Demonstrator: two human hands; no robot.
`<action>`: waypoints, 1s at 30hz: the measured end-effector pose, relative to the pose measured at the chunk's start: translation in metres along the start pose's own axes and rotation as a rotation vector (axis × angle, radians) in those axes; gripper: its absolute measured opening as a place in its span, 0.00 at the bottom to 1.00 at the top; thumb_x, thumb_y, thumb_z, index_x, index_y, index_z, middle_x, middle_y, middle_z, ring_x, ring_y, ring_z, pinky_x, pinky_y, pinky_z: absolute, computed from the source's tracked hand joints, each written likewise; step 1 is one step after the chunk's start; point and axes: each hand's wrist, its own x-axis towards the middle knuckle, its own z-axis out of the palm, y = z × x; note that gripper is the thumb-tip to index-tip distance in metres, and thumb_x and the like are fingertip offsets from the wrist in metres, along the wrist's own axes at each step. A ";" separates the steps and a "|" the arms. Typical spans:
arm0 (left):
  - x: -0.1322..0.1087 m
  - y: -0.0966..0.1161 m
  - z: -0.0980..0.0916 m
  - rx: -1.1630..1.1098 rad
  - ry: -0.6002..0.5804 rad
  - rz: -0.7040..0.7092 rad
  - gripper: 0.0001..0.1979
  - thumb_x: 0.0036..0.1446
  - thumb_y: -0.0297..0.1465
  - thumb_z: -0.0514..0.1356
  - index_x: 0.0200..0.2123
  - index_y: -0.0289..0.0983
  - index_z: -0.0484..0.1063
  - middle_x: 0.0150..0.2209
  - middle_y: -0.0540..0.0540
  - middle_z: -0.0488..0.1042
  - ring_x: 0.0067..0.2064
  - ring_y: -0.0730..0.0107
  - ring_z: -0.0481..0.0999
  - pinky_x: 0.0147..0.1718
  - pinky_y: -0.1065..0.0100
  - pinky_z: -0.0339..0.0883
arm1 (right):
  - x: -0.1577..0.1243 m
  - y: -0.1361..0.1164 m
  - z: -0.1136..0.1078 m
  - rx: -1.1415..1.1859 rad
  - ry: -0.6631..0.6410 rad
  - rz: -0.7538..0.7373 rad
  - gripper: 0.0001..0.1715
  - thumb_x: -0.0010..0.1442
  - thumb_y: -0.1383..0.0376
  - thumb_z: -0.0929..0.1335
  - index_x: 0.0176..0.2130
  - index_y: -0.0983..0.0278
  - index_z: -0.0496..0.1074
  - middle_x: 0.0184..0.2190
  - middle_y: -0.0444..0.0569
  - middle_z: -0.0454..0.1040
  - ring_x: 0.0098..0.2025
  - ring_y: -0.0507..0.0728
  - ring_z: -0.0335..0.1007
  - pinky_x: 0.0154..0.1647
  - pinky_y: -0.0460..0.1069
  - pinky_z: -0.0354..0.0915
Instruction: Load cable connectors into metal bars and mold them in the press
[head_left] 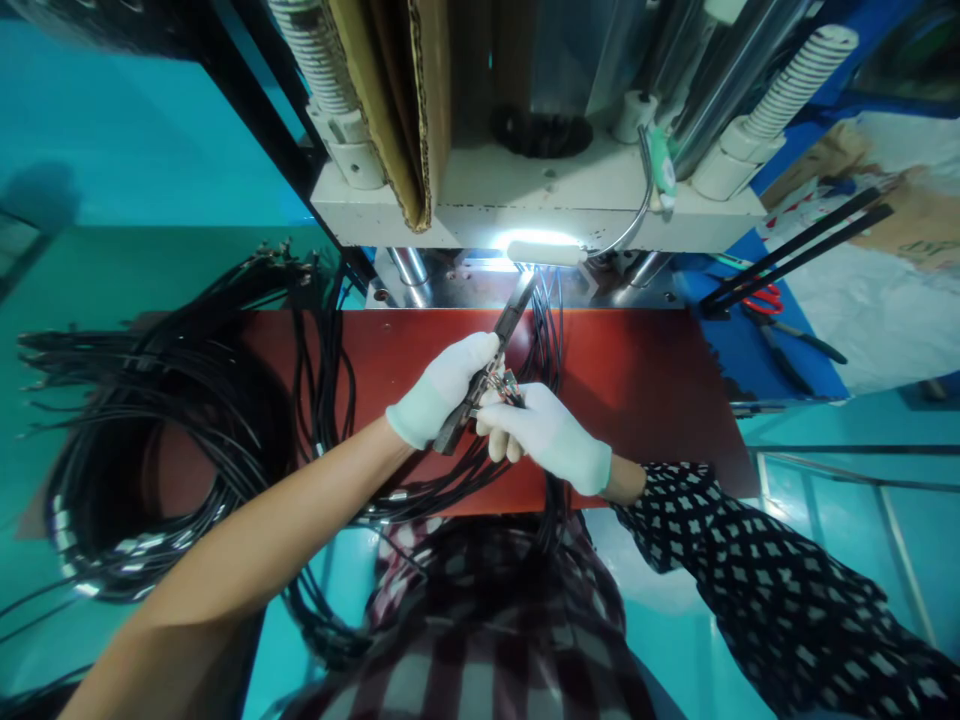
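White gloves cover both of my hands over the red-brown board. My left hand (463, 372) is closed around a long dark metal bar (514, 310), which slants from lower left up toward the machine. Beside it, my right hand (538, 425) has its fingers pinched on the ends of black cables, where small connectors and copper-coloured bits (504, 380) show against the bar. Those black cables (480, 475) trail down and left from under my hands. More thin cables (547, 325) run from the machine's lit gap toward my right hand.
A press-like machine (600, 210) with a glowing lamp (546, 254) stands ahead. Coiled black cable bundles (172, 460) lie on the board (645, 400) at left. Pliers (784, 350) and red-handled scissors (763, 298) rest at right, near two black rods (802, 255). Cardboard (420, 120) leans on the machine.
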 end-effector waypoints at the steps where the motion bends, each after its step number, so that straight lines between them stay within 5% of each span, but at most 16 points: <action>1: 0.001 -0.001 0.000 -0.032 -0.011 -0.041 0.20 0.63 0.45 0.58 0.26 0.36 0.64 0.18 0.54 0.63 0.16 0.78 0.61 0.15 0.73 0.55 | 0.000 0.000 0.000 0.003 0.000 0.009 0.12 0.61 0.69 0.65 0.26 0.68 0.71 0.15 0.43 0.71 0.16 0.46 0.63 0.18 0.41 0.58; 5: 0.002 -0.006 -0.002 -0.076 -0.012 -0.039 0.20 0.63 0.46 0.57 0.27 0.37 0.63 0.18 0.54 0.63 0.17 0.78 0.61 0.16 0.73 0.56 | -0.001 0.001 0.001 -0.018 0.024 -0.002 0.12 0.61 0.68 0.65 0.26 0.68 0.72 0.16 0.43 0.72 0.16 0.47 0.63 0.18 0.41 0.58; 13: -0.001 -0.005 0.003 0.284 0.188 0.207 0.17 0.65 0.41 0.57 0.28 0.38 0.61 0.25 0.53 0.64 0.24 0.78 0.62 0.24 0.73 0.59 | 0.000 0.003 0.005 -0.143 0.015 -0.020 0.10 0.61 0.66 0.64 0.30 0.66 0.72 0.21 0.46 0.75 0.19 0.50 0.68 0.21 0.43 0.63; 16: -0.004 -0.001 0.003 0.270 0.103 0.156 0.19 0.65 0.43 0.57 0.27 0.37 0.61 0.23 0.54 0.63 0.23 0.78 0.61 0.23 0.73 0.57 | -0.006 0.005 -0.001 -0.219 -0.012 -0.059 0.12 0.64 0.61 0.64 0.33 0.65 0.71 0.24 0.46 0.76 0.22 0.50 0.70 0.26 0.45 0.65; 18: -0.006 0.000 0.001 0.240 0.023 0.128 0.20 0.65 0.44 0.56 0.27 0.37 0.62 0.22 0.54 0.62 0.23 0.77 0.61 0.23 0.73 0.57 | -0.010 0.009 -0.007 -0.269 0.079 -0.137 0.10 0.64 0.59 0.65 0.35 0.63 0.69 0.28 0.45 0.76 0.27 0.51 0.70 0.32 0.46 0.66; 23: -0.008 -0.002 -0.006 0.226 -0.100 0.140 0.22 0.68 0.47 0.51 0.27 0.37 0.62 0.20 0.52 0.64 0.21 0.76 0.60 0.23 0.71 0.55 | -0.016 0.024 -0.017 0.039 0.236 -0.375 0.06 0.63 0.62 0.64 0.37 0.62 0.68 0.35 0.45 0.72 0.35 0.51 0.68 0.40 0.48 0.66; 27: -0.007 -0.003 -0.009 0.236 -0.125 0.150 0.23 0.68 0.46 0.50 0.27 0.37 0.63 0.20 0.51 0.64 0.22 0.76 0.61 0.24 0.71 0.56 | -0.018 0.021 -0.019 0.019 0.251 -0.340 0.09 0.58 0.62 0.71 0.39 0.63 0.72 0.39 0.47 0.74 0.41 0.53 0.70 0.49 0.50 0.66; 30: -0.007 -0.002 -0.009 0.232 -0.140 0.158 0.23 0.68 0.46 0.49 0.27 0.37 0.63 0.21 0.51 0.64 0.22 0.76 0.61 0.25 0.70 0.57 | -0.019 0.017 -0.019 0.050 0.223 -0.265 0.12 0.54 0.63 0.75 0.38 0.64 0.74 0.32 0.44 0.75 0.34 0.52 0.70 0.42 0.50 0.67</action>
